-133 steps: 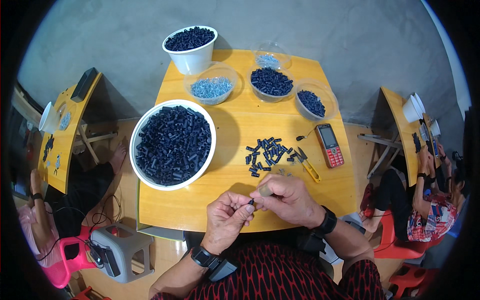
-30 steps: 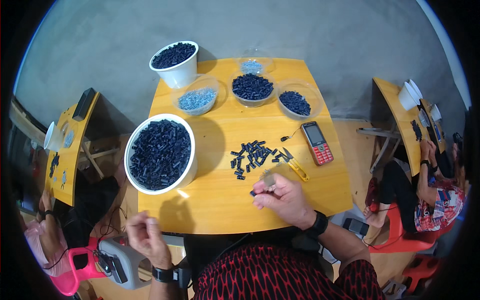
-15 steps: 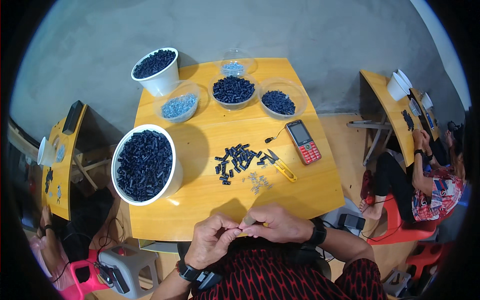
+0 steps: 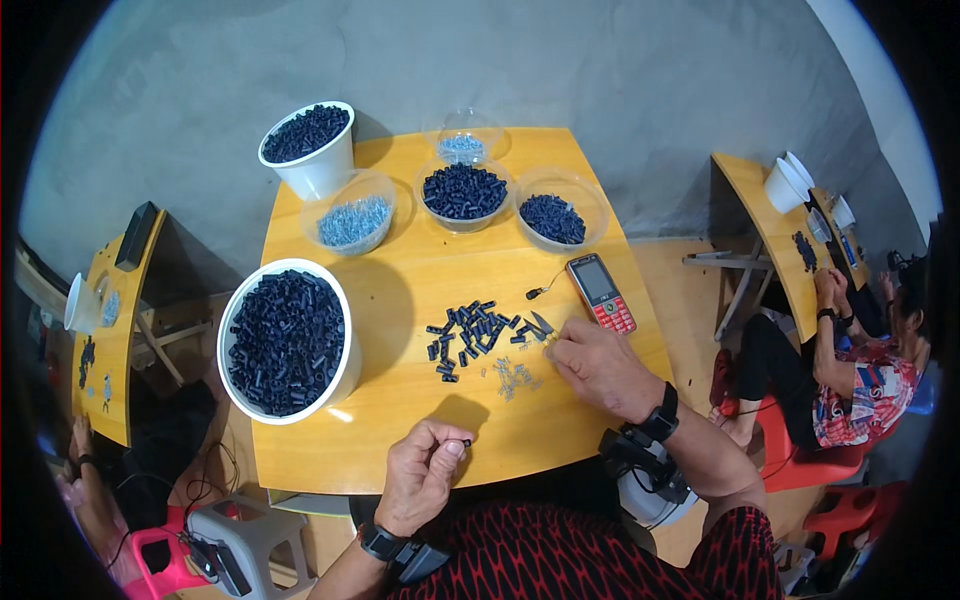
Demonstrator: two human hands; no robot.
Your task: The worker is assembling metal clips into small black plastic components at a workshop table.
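Black tube [image 4: 467, 443], near centre, is pinched in the left hand [image 4: 421, 472]; the right hand [image 4: 606, 370] bends over yellow-handled snips [image 4: 541, 325], its grip hidden. Loose tubes [image 4: 480, 331] lie farther off, how many finished unclear.

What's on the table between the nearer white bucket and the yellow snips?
A loose scatter of short black tubes lies there, shown in the head view.

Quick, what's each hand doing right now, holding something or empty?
Left hand: closed, pinching a small black piece.
Right hand: fingers at the small snips; whether they grip them cannot be told.
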